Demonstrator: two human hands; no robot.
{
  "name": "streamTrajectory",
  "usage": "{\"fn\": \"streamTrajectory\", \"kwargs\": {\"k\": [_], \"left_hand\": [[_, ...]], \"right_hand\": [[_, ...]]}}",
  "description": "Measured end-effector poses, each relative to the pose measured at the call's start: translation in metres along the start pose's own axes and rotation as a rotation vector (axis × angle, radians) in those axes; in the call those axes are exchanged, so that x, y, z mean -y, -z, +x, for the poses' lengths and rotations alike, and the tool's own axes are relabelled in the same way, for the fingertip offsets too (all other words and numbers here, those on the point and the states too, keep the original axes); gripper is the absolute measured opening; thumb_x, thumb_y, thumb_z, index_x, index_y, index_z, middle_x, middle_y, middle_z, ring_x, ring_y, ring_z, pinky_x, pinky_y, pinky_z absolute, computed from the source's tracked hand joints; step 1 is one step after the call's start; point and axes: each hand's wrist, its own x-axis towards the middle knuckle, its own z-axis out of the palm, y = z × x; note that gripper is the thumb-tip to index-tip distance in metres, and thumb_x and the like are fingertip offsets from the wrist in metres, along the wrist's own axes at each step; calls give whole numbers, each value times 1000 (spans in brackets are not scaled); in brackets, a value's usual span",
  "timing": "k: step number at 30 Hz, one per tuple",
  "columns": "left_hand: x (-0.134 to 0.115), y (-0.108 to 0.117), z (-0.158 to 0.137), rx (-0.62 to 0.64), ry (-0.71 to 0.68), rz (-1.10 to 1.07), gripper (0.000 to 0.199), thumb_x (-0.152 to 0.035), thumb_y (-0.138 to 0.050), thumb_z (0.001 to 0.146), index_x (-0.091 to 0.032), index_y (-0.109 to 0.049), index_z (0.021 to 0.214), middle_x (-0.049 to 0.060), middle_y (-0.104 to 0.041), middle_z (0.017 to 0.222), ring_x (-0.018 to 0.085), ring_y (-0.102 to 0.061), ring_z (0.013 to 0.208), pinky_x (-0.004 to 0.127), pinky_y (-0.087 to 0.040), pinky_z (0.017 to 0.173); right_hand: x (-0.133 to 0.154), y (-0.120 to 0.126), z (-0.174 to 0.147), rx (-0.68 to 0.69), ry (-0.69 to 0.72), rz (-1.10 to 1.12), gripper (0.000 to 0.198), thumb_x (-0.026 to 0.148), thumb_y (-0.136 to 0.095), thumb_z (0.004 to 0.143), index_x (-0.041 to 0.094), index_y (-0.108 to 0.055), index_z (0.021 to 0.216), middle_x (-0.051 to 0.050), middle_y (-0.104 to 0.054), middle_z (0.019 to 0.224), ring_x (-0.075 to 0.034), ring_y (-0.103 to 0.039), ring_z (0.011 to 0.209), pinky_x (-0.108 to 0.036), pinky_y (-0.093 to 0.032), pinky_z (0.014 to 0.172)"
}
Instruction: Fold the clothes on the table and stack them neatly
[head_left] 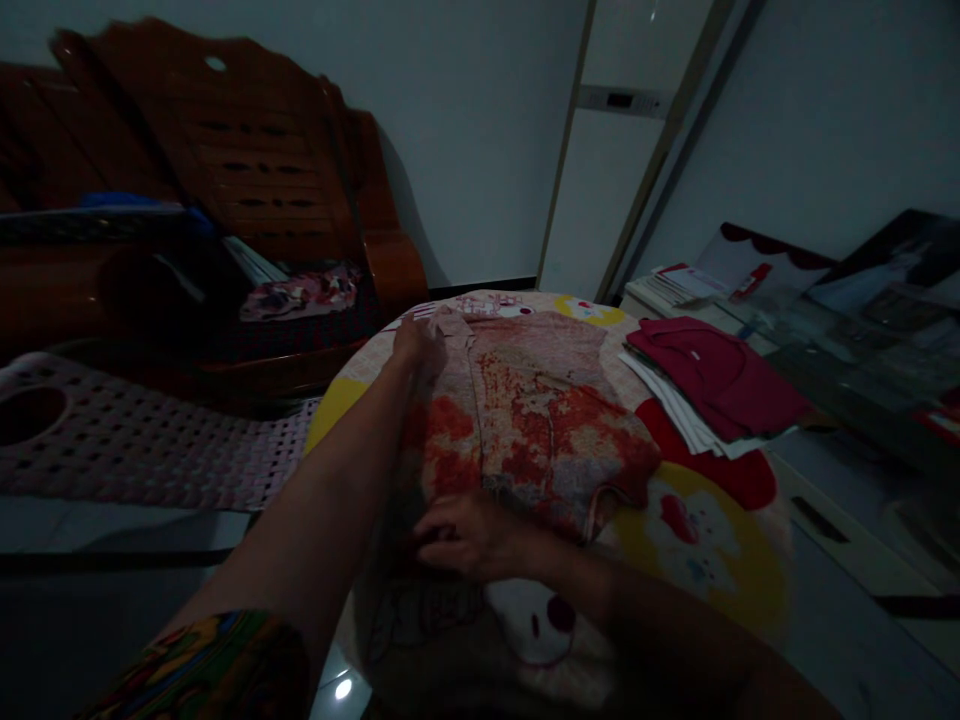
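Observation:
A patterned shirt (525,420) in pale grey-pink with orange-red blotches lies spread and partly folded on a round table. Its top points away from me and its hem is close to me. My left hand (412,345) reaches to the far left corner of the shirt, fingers closed on the fabric there. Across the near left part of the hem lies my right hand (476,537), its fingers curled in a pinch at the shirt's edge; dim light partly hides the fingertips.
The table wears a cartoon-print cloth (705,540). On its right side sits a stack of folded clothes with a dark pink top (712,375). Beyond stand a cluttered glass-topped cabinet (847,340), a tall white unit (615,180), a carved wooden sofa (255,150) and a woven chair (165,440).

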Motion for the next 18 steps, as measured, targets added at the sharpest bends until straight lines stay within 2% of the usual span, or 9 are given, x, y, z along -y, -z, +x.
{"fn": "streamTrajectory", "kwargs": {"k": [2, 4, 8, 11, 14, 16, 18], "left_hand": [[-13, -2, -7, -66, 20, 81, 42, -9, -55, 78, -7, -67, 118, 19, -59, 138, 32, -51, 128, 43, -36, 113], [-31, -5, -18, -54, -17, 117, 43, -10, -54, 78, -10, -67, 119, 16, -62, 134, 29, -55, 123, 41, -39, 110], [-79, -18, -55, 166, -190, 45, 37, -14, -56, 80, -13, -72, 114, 12, -70, 121, 26, -63, 109, 36, -46, 101], [-116, -34, -96, 318, -300, 6, 33, -17, -57, 82, -16, -74, 111, 9, -74, 113, 26, -65, 105, 35, -47, 98], [-145, -52, -141, 529, -473, -30, 30, -18, -54, 85, -18, -75, 107, 7, -75, 104, 24, -67, 97, 34, -48, 94], [-158, -62, -170, 635, -562, -51, 27, -21, -55, 86, -17, -75, 104, 7, -75, 103, 23, -66, 96, 32, -49, 91], [-167, -71, -195, 703, -618, -82, 28, -22, -55, 87, -18, -74, 108, 7, -75, 106, 23, -66, 97, 30, -49, 88]], "right_hand": [[-4, 15, -20, -139, -89, 38, 13, 20, -61, 88, 17, -73, 92, -3, -72, 88, -13, -65, 79, -24, -47, 73], [-10, 32, -43, -317, -179, 43, 14, 21, -59, 87, 16, -72, 86, -3, -72, 83, -13, -64, 75, -24, -47, 70], [-29, 71, -96, -625, -335, 147, 23, 36, -59, 83, 16, -70, 84, -2, -68, 69, -12, -57, 53, -24, -44, 52], [-46, 97, -139, -930, -401, 93, 29, 44, -65, 72, 15, -68, 79, -2, -64, 60, -13, -53, 46, -24, -41, 46], [-63, 114, -176, -1173, -484, 13, 35, 47, -63, 71, 15, -68, 83, -3, -65, 60, -14, -53, 44, -26, -41, 45], [-73, 120, -193, -1248, -555, -108, 31, 45, -60, 74, 15, -68, 78, -5, -66, 61, -16, -56, 48, -27, -42, 49], [-79, 123, -199, -1235, -670, -276, 28, 42, -58, 77, 17, -67, 69, -6, -66, 61, -18, -60, 54, -28, -43, 54]]}}
